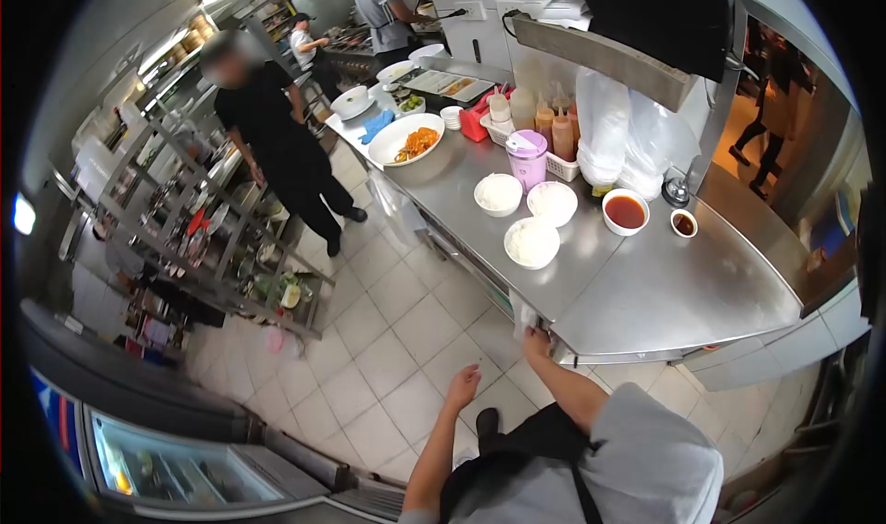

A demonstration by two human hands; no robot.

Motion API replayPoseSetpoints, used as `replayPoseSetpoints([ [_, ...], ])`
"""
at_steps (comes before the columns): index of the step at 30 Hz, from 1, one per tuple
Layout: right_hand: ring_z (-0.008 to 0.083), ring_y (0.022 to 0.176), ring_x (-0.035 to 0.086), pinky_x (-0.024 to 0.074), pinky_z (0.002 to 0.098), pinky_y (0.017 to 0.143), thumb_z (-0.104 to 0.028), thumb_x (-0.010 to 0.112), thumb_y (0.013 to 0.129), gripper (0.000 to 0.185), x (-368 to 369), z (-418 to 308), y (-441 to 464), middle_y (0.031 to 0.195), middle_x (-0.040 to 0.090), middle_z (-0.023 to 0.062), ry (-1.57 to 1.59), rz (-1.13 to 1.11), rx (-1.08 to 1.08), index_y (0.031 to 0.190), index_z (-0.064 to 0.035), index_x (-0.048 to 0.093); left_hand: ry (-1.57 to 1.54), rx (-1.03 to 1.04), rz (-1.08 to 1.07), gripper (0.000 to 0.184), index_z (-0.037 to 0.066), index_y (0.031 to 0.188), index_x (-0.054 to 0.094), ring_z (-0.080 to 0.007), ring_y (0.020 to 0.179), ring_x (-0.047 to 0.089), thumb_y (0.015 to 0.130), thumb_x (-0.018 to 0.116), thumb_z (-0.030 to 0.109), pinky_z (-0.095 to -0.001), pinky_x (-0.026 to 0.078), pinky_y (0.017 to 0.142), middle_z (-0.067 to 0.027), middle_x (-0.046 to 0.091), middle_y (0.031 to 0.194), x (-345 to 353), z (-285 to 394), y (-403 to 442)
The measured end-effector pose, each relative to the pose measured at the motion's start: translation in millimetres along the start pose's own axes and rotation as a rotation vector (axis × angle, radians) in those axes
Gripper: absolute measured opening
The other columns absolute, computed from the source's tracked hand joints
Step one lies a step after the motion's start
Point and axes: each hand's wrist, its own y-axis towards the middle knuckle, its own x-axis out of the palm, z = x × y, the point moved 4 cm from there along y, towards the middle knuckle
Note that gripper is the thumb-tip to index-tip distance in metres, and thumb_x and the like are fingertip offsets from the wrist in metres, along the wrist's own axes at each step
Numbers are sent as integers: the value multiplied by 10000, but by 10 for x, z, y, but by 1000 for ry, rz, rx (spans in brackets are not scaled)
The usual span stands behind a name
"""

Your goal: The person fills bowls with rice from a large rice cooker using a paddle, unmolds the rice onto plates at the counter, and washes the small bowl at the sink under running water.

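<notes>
My right hand (538, 342) is at the front edge of the steel counter (637, 302), fingers curled against a hanging white cloth (523, 313); the hand partly hides the hold. Low over the floor, my left hand (463, 385) is empty, its fingers loosely bent and apart. On the counter above stand a rice bowl (532, 243), a second rice bowl (553, 204) and a third rice bowl (498, 194). To their right sit a bowl of red sauce (625, 212) and a small cup of dark sauce (683, 224). A purple lidded cup (528, 161) stands behind the rice.
A large white bowl of orange food (407, 144) and a blue cloth (377, 125) lie farther left. Sauce bottles (561, 134) and plastic bags (604, 127) line the back. A co-worker in black (277, 127) stands beside a metal rack (198, 238). A glass-front fridge (175, 459) is lower left.
</notes>
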Motion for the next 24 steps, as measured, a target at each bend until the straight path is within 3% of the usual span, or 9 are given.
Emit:
replayPoseSetpoints([
  [5, 263, 605, 560, 439, 379, 585, -411, 430, 842, 444, -431, -523, -872, 627, 569, 137, 484, -413, -249, 698, -20, 583, 23, 226, -28, 293, 2, 1067, 516, -239, 836, 588, 838, 480, 181, -318, 455, 703, -187, 594, 893, 234, 225, 689],
  [8, 217, 726, 546, 446, 364, 640, -529, 320, 854, 544, -562, -221, -734, 840, 606, 56, 666, -88, 391, 920, -52, 574, -178, 261, -126, 305, -1, 1073, 507, -232, 822, 583, 840, 475, 193, -319, 461, 698, -161, 592, 924, 650, 302, 634],
  [10, 240, 975, 515, 431, 368, 797, -552, 332, 831, 621, -301, -131, -749, 1116, 525, 101, 763, -285, 665, 1171, -46, 447, -300, 222, -248, 314, -3, 1076, 504, -232, 821, 581, 840, 472, 202, -321, 463, 699, -156, 587, 935, 853, 357, 500],
  [11, 263, 968, 525, 447, 360, 783, -526, 342, 838, 595, -170, -155, -744, 1143, 504, 117, 1081, -498, 763, 1166, -41, 446, -359, 197, -308, 318, -4, 1078, 502, -232, 821, 580, 840, 471, 206, -322, 464, 699, -154, 585, 940, 898, 378, 428],
  [13, 255, 855, 572, 468, 343, 712, -392, 458, 815, 460, -155, -311, -735, 988, 564, 144, 1261, -252, 582, 1058, -6, 521, -464, 145, -442, 328, -6, 1081, 499, -233, 820, 577, 840, 468, 214, -324, 466, 699, -148, 580, 951, 922, 412, 270],
  [15, 247, 741, 619, 489, 327, 640, -257, 574, 791, 328, -322, -536, -851, 832, 624, 171, 1099, 314, 271, 951, 28, 596, -537, 76, -542, 337, -8, 1084, 496, -233, 819, 574, 840, 466, 223, -327, 468, 700, -143, 576, 962, 839, 318, 148],
  [18, 355, 677, 597, 480, 396, 630, -439, 450, 784, 467, -594, -861, -956, 741, 613, 190, 94, 256, 357, 730, -12, 634, -627, -9, -611, 351, -11, 1089, 491, -233, 818, 570, 841, 462, 235, -330, 472, 701, -135, 569, 978, 689, 396, 210],
  [20, 326, 770, 597, 458, 447, 664, -360, 398, 812, 369, -572, -809, -899, 878, 613, 157, -206, -73, 170, 987, -90, 579, -655, -37, -602, 361, -13, 1093, 488, -234, 817, 568, 841, 459, 244, -332, 474, 701, -130, 564, 988, 635, 538, 339],
  [24, 342, 998, 492, 375, 454, 855, -247, 425, 790, 366, -113, -661, -1144, 1100, 522, 162, -897, 81, -458, 1092, -50, 488, -620, -24, -588, 381, -18, 1099, 481, -234, 815, 563, 841, 454, 261, -336, 478, 702, -120, 555, 1010, 744, 657, 527],
])
